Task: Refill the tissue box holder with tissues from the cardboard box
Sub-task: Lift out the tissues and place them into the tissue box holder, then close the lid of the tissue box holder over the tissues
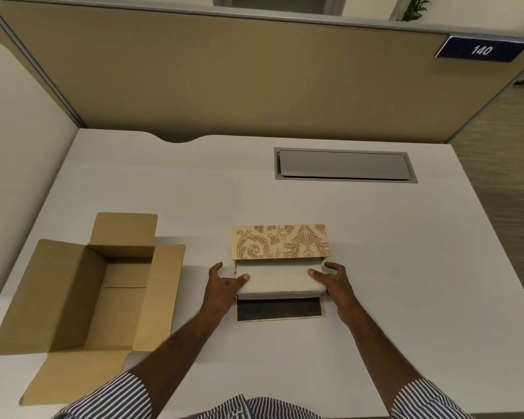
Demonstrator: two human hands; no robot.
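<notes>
The tissue box holder (280,241) stands in the middle of the white desk, tan with a leaf pattern, its front flap (279,309) folded down flat to show a dark inner face. A white stack of tissues (277,279) sits partly inside the holder's open front. My left hand (224,282) grips the stack's left end, thumb on top. At the stack's right end my right hand (330,281) holds it, thumb on top as well. The cardboard box (82,294) lies open at the left with its flaps spread; nothing shows inside it.
A grey cable hatch (344,165) is set into the desk (194,192) behind the holder. A tan partition wall (224,80) closes the desk's far edge. The desk's right edge drops to the floor (502,207).
</notes>
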